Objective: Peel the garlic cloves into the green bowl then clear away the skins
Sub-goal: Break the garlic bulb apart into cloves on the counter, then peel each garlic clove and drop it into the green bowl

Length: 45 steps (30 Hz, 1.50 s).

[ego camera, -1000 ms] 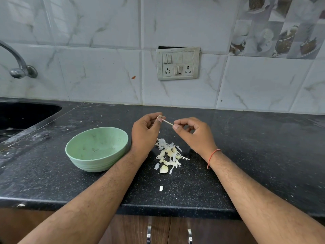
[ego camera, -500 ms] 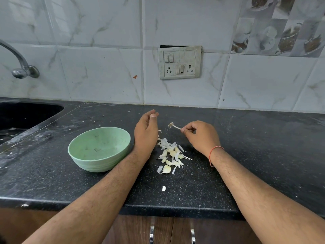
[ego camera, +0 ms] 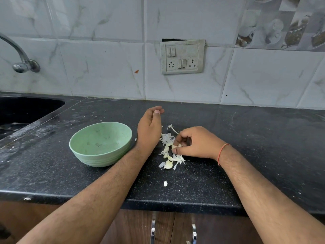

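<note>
A pale green bowl (ego camera: 100,143) stands on the black counter, holding only a few specks. To its right lies a small pile of garlic cloves and white skins (ego camera: 169,156). My right hand (ego camera: 195,143) is down on the pile and pinches a garlic clove (ego camera: 174,147) between thumb and fingertips. A thin garlic stem (ego camera: 172,128) lies just beyond that hand. My left hand (ego camera: 150,127) rests on its edge between bowl and pile, fingers relaxed and holding nothing. One loose skin piece (ego camera: 165,183) lies nearer the counter's front edge.
A black sink (ego camera: 26,110) with a steel tap (ego camera: 22,62) sits at the far left. The tiled wall carries a switch and socket plate (ego camera: 182,56). The counter's front edge (ego camera: 175,206) runs above wooden cabinet doors.
My right hand dropped the stem it held and came down onto the pile, pinching a clove. My left hand let go of the stem and stayed beside the bowl.
</note>
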Each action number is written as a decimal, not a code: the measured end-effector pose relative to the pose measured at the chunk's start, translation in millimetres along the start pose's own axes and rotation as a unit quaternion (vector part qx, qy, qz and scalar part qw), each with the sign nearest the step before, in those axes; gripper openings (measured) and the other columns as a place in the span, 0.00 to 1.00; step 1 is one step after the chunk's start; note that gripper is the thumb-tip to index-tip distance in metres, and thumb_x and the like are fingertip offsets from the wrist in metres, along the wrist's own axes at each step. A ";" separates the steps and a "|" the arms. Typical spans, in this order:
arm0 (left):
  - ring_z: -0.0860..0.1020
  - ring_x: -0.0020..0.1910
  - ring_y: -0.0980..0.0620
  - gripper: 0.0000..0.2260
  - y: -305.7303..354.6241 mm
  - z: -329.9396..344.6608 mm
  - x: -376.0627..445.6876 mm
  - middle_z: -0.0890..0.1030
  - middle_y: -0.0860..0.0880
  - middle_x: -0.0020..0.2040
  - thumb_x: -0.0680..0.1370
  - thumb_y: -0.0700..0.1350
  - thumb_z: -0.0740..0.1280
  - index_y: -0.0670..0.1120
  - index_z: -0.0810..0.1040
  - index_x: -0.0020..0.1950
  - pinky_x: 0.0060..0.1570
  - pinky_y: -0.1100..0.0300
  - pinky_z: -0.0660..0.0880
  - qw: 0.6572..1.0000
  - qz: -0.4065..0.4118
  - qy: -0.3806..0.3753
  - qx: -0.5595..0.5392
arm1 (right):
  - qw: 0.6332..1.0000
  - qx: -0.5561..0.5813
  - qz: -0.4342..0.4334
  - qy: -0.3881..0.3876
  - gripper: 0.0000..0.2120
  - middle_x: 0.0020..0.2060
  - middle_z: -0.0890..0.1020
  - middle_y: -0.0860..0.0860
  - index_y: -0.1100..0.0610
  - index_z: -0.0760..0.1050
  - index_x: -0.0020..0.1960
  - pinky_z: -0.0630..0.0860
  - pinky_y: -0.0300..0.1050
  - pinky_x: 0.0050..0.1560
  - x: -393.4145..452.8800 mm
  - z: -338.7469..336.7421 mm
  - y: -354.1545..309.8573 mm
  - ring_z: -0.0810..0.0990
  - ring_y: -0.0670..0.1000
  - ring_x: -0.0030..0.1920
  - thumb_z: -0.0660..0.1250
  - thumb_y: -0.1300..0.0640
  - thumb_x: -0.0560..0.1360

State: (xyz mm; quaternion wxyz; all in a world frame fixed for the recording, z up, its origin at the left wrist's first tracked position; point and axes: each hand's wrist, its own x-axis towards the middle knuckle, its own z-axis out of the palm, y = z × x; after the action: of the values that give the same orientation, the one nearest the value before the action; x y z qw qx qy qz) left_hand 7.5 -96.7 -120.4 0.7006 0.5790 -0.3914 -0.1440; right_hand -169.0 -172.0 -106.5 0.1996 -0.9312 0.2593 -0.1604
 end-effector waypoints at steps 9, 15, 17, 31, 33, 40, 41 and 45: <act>0.84 0.50 0.56 0.10 -5.6 1.8 0.5 0.88 0.57 0.51 0.86 0.47 0.62 0.51 0.82 0.61 0.57 0.59 0.79 0.998 0.014 -0.040 0.045 | 0.995 0.099 0.018 0.002 0.07 0.29 0.77 0.44 0.48 0.86 0.46 0.69 0.36 0.38 1.4 0.5 2.0 0.71 0.43 0.31 0.82 0.49 0.72; 0.79 0.53 0.68 0.14 -8.8 0.9 -0.2 0.85 0.57 0.58 0.87 0.48 0.59 0.49 0.82 0.66 0.50 0.74 0.70 0.987 -0.009 -0.104 0.125 | 0.993 0.113 0.025 -0.004 0.06 0.30 0.78 0.44 0.49 0.87 0.46 0.68 0.31 0.36 0.9 -0.3 4.5 0.71 0.41 0.29 0.82 0.51 0.72; 0.79 0.61 0.59 0.16 -10.4 0.0 0.8 0.84 0.55 0.62 0.88 0.50 0.58 0.49 0.81 0.69 0.62 0.63 0.73 0.981 -0.022 -0.126 0.144 | 0.994 0.107 0.024 -0.011 0.06 0.31 0.79 0.45 0.49 0.87 0.46 0.67 0.30 0.35 1.1 0.1 5.5 0.71 0.41 0.29 0.82 0.50 0.72; 0.83 0.47 0.62 0.08 -7.4 -0.9 -3.9 0.86 0.59 0.47 0.83 0.47 0.70 0.52 0.85 0.61 0.50 0.63 0.79 0.974 0.084 -0.172 0.119 | 0.940 0.303 0.058 0.147 0.07 0.35 0.85 0.48 0.55 0.87 0.50 0.74 0.36 0.37 3.1 0.7 4.9 0.76 0.42 0.34 0.80 0.54 0.75; 0.82 0.41 0.64 0.06 -7.6 -1.3 -4.2 0.85 0.62 0.41 0.82 0.47 0.72 0.52 0.86 0.57 0.46 0.64 0.77 0.972 0.098 -0.178 0.116 | 0.928 0.324 0.078 0.166 0.08 0.30 0.80 0.44 0.57 0.87 0.51 0.70 0.35 0.31 3.4 1.7 5.4 0.72 0.43 0.29 0.80 0.53 0.76; 0.83 0.43 0.56 0.05 -12.6 -3.0 0.9 0.89 0.51 0.45 0.80 0.47 0.76 0.52 0.88 0.55 0.52 0.50 0.82 0.981 0.062 -0.174 0.062 | 0.913 0.360 0.104 0.162 0.08 0.37 0.86 0.51 0.53 0.88 0.51 0.70 0.40 0.30 2.6 2.6 2.5 0.76 0.48 0.33 0.81 0.51 0.74; 0.82 0.42 0.54 0.05 -13.9 -3.1 2.0 0.88 0.49 0.45 0.80 0.47 0.76 0.53 0.88 0.55 0.52 0.48 0.83 0.982 0.056 -0.168 0.060 | 0.912 0.364 0.105 0.160 0.07 0.38 0.87 0.51 0.53 0.88 0.51 0.70 0.40 0.31 2.3 2.9 2.2 0.76 0.48 0.34 0.80 0.53 0.75; 0.84 0.41 0.51 0.05 -15.4 -1.7 3.1 0.89 0.49 0.45 0.81 0.42 0.74 0.49 0.87 0.56 0.52 0.46 0.84 0.986 0.031 -0.154 0.050 | 0.922 0.301 0.111 0.216 0.03 0.41 0.88 0.45 0.49 0.87 0.52 0.73 0.38 0.36 -0.5 4.4 -5.8 0.79 0.44 0.35 0.76 0.55 0.78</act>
State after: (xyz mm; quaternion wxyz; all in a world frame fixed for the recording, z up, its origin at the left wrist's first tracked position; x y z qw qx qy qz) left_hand 14.6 -102.0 -133.5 0.6060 0.5717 -0.5193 -0.1902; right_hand -165.2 -165.8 -107.8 0.4263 -0.7355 0.3369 -0.4048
